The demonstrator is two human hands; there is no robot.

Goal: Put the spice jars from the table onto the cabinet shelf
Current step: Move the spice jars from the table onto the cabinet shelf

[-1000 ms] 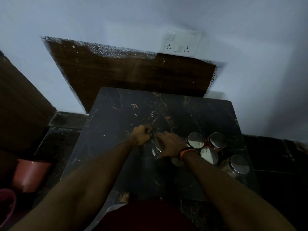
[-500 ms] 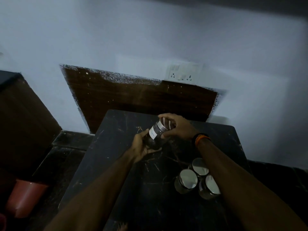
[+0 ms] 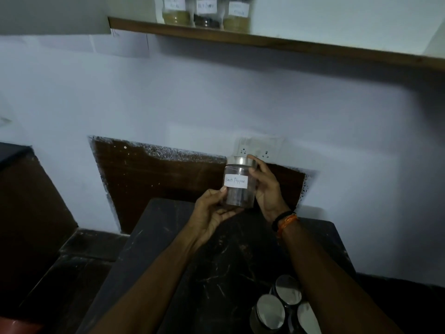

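Note:
A clear spice jar (image 3: 238,184) with a steel lid and a white label reading black pepper is held upright above the far part of the dark marble table (image 3: 168,237). My left hand (image 3: 212,213) cups its base and left side. My right hand (image 3: 265,186) grips its right side and lid. Three steel-lidded jars (image 3: 281,307) stand close together on the table's near right, partly hidden by my right forearm. On the wooden shelf (image 3: 277,42) high on the wall stand three labelled jars (image 3: 207,13).
A switch and socket plate (image 3: 260,148) is on the wall just behind the held jar. A dark wooden panel (image 3: 156,179) leans behind the table. A dark cabinet (image 3: 26,203) stands at the left. The floor is dark tile.
The jar has been lifted from the table and turned upright with its label facing me. The view has tilted up, bringing the shelf and its jars into sight.

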